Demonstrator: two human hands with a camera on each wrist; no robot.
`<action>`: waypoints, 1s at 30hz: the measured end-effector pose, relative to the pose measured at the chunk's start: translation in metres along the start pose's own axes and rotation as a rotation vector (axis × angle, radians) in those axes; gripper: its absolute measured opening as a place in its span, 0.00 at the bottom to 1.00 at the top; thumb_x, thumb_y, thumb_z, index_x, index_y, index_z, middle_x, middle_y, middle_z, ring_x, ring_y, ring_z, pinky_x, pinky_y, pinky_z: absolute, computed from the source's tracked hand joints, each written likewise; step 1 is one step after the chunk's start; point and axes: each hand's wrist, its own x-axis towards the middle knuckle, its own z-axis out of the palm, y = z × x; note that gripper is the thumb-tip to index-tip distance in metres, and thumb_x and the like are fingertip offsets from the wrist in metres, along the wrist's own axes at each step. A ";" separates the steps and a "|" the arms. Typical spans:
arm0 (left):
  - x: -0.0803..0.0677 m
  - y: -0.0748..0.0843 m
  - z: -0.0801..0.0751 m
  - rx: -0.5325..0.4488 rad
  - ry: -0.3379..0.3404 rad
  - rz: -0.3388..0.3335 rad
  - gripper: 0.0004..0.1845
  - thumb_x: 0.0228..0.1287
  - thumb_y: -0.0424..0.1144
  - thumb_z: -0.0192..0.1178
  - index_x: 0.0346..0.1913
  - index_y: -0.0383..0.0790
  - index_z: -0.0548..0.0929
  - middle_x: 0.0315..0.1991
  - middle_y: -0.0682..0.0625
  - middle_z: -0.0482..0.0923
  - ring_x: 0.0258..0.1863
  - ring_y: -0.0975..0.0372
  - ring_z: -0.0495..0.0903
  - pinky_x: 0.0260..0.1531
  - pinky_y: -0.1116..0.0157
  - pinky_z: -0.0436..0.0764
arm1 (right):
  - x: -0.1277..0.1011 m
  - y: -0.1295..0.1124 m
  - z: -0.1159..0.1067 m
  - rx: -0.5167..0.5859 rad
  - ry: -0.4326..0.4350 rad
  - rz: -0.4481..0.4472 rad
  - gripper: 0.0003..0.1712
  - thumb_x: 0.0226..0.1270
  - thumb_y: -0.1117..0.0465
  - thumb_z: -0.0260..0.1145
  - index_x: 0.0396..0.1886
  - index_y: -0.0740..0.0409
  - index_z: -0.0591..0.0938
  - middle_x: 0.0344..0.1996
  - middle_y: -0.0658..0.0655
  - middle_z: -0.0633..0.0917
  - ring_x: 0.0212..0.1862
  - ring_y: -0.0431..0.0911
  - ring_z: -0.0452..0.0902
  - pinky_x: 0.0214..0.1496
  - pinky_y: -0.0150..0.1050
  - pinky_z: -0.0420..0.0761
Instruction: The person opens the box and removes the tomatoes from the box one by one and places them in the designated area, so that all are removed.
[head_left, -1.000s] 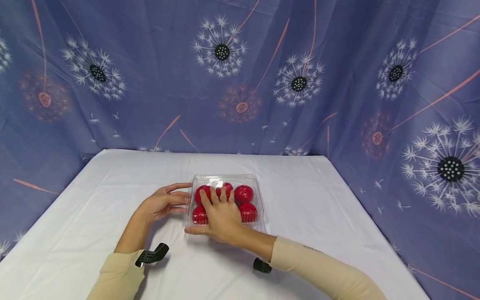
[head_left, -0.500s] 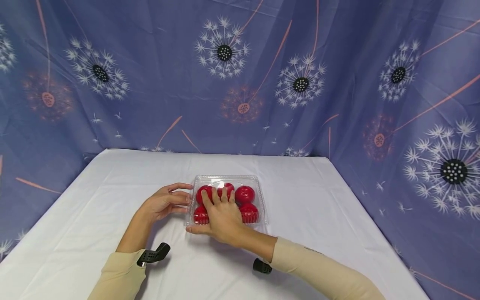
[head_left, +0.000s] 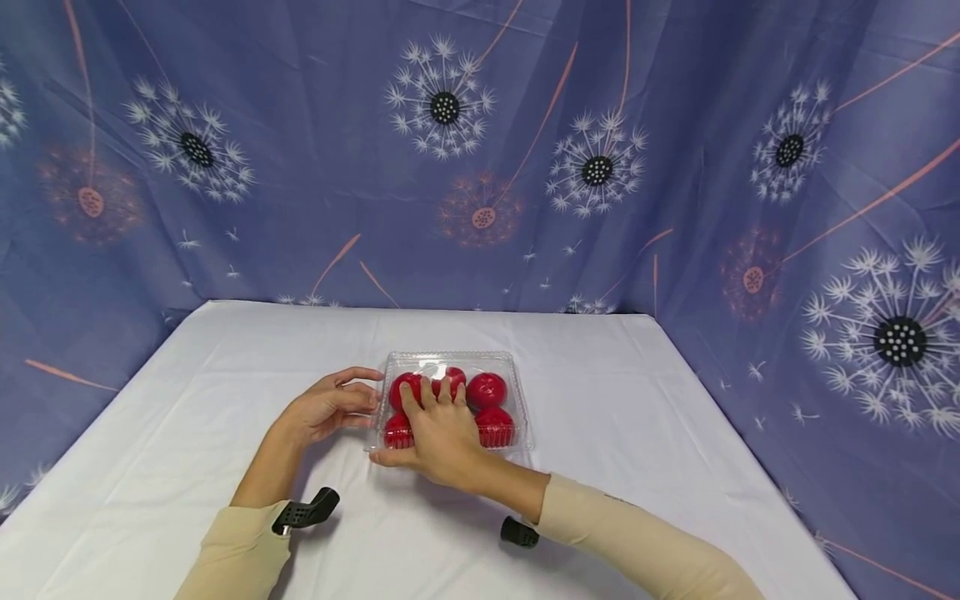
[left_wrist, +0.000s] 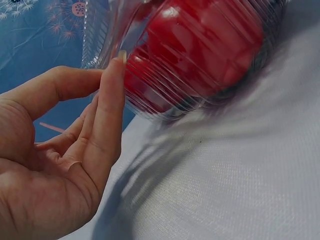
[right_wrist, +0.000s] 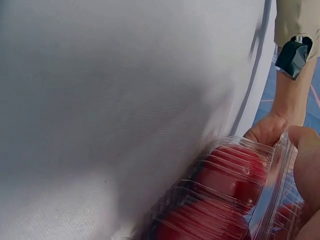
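Nothing moved: right hand [head_left: 438, 433] presses clamshell [head_left: 517, 400] (no label), left hand [head_left: 330, 407] steadying.

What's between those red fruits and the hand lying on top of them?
The clear plastic box lid: the right hand rests on it, with the red fruits sealed underneath. The head view shows it best.

No text, label or number can be read.

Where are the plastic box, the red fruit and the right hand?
plastic box [head_left: 517, 400]: head view, right wall.
red fruit [head_left: 486, 389]: head view, top of one.
right hand [head_left: 438, 429]: head view, back of hand.
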 end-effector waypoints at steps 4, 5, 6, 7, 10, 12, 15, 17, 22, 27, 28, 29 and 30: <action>0.001 -0.002 0.000 -0.010 -0.009 -0.001 0.18 0.68 0.23 0.55 0.58 0.39 0.73 0.34 0.54 0.84 0.32 0.65 0.85 0.34 0.65 0.89 | 0.000 0.000 0.000 -0.015 -0.009 -0.003 0.61 0.55 0.16 0.56 0.76 0.54 0.70 0.69 0.66 0.75 0.70 0.70 0.69 0.76 0.64 0.64; 0.001 -0.002 0.000 -0.015 -0.009 -0.002 0.18 0.67 0.22 0.55 0.58 0.39 0.73 0.34 0.54 0.85 0.32 0.65 0.85 0.34 0.65 0.89 | 0.000 0.000 0.000 -0.019 -0.010 -0.005 0.61 0.55 0.16 0.56 0.76 0.54 0.70 0.69 0.66 0.75 0.69 0.70 0.69 0.76 0.64 0.64; 0.001 -0.002 0.000 -0.021 -0.009 -0.002 0.18 0.67 0.22 0.55 0.57 0.39 0.73 0.33 0.53 0.85 0.32 0.65 0.86 0.34 0.65 0.89 | 0.000 -0.001 0.001 -0.023 -0.009 -0.006 0.61 0.55 0.16 0.55 0.76 0.55 0.69 0.69 0.66 0.75 0.69 0.70 0.69 0.76 0.64 0.64; 0.001 -0.002 0.000 -0.023 -0.009 -0.003 0.19 0.67 0.22 0.55 0.57 0.39 0.73 0.33 0.53 0.85 0.31 0.65 0.86 0.34 0.65 0.89 | -0.001 -0.001 0.001 -0.028 -0.006 -0.008 0.61 0.55 0.16 0.55 0.76 0.55 0.70 0.69 0.66 0.75 0.69 0.70 0.69 0.76 0.64 0.64; 0.000 -0.002 0.000 -0.028 -0.005 -0.004 0.19 0.67 0.22 0.55 0.57 0.40 0.73 0.33 0.54 0.85 0.31 0.65 0.86 0.33 0.65 0.89 | -0.001 -0.001 0.001 -0.041 0.009 -0.013 0.61 0.56 0.16 0.55 0.75 0.55 0.70 0.69 0.66 0.76 0.68 0.70 0.70 0.75 0.64 0.65; 0.000 -0.001 0.001 -0.029 -0.007 -0.004 0.19 0.67 0.22 0.55 0.58 0.39 0.73 0.33 0.54 0.85 0.30 0.65 0.86 0.33 0.66 0.89 | -0.001 -0.001 0.002 -0.046 0.019 -0.015 0.60 0.56 0.16 0.54 0.75 0.55 0.71 0.68 0.66 0.76 0.68 0.70 0.71 0.75 0.64 0.66; 0.000 0.000 0.002 -0.034 -0.002 -0.007 0.19 0.67 0.21 0.54 0.58 0.39 0.72 0.32 0.54 0.85 0.30 0.65 0.86 0.32 0.66 0.89 | -0.001 -0.001 0.002 -0.052 0.026 -0.020 0.60 0.56 0.16 0.54 0.74 0.55 0.71 0.68 0.66 0.76 0.68 0.69 0.71 0.75 0.63 0.67; 0.000 0.000 0.002 -0.038 -0.004 -0.008 0.19 0.67 0.21 0.53 0.58 0.39 0.72 0.31 0.54 0.85 0.29 0.65 0.86 0.32 0.66 0.89 | -0.001 -0.001 0.002 -0.051 0.027 -0.019 0.60 0.57 0.16 0.54 0.74 0.55 0.72 0.68 0.66 0.77 0.68 0.69 0.72 0.74 0.63 0.67; 0.000 0.000 0.003 -0.043 -0.007 -0.009 0.18 0.68 0.21 0.53 0.57 0.39 0.72 0.30 0.53 0.85 0.29 0.65 0.86 0.32 0.66 0.89 | 0.000 -0.001 0.002 -0.052 0.033 -0.018 0.59 0.56 0.16 0.55 0.73 0.55 0.72 0.67 0.65 0.77 0.67 0.69 0.72 0.73 0.61 0.70; 0.000 -0.001 0.003 -0.043 0.001 -0.012 0.18 0.68 0.22 0.53 0.56 0.41 0.73 0.31 0.53 0.84 0.29 0.65 0.85 0.32 0.67 0.89 | 0.000 -0.001 0.003 -0.044 0.025 -0.010 0.58 0.57 0.17 0.56 0.73 0.55 0.73 0.68 0.64 0.77 0.67 0.68 0.72 0.73 0.60 0.71; 0.000 -0.001 0.003 -0.044 0.002 -0.012 0.18 0.68 0.22 0.53 0.56 0.41 0.74 0.30 0.53 0.84 0.29 0.65 0.85 0.32 0.67 0.89 | 0.000 -0.002 0.003 -0.039 0.023 -0.007 0.58 0.57 0.17 0.56 0.73 0.55 0.73 0.68 0.64 0.77 0.67 0.68 0.72 0.72 0.60 0.72; 0.000 -0.001 0.003 -0.047 0.002 -0.012 0.18 0.68 0.22 0.53 0.56 0.41 0.74 0.30 0.53 0.84 0.29 0.65 0.85 0.32 0.67 0.89 | -0.001 -0.002 0.003 -0.038 0.024 -0.004 0.58 0.57 0.17 0.56 0.73 0.54 0.73 0.68 0.63 0.77 0.67 0.68 0.72 0.72 0.59 0.73; 0.000 -0.001 0.003 -0.048 0.000 -0.011 0.18 0.68 0.21 0.53 0.56 0.40 0.73 0.31 0.53 0.84 0.29 0.65 0.85 0.32 0.66 0.89 | -0.001 -0.002 0.003 -0.038 0.026 -0.002 0.58 0.57 0.17 0.56 0.73 0.54 0.73 0.68 0.63 0.77 0.67 0.68 0.73 0.71 0.59 0.73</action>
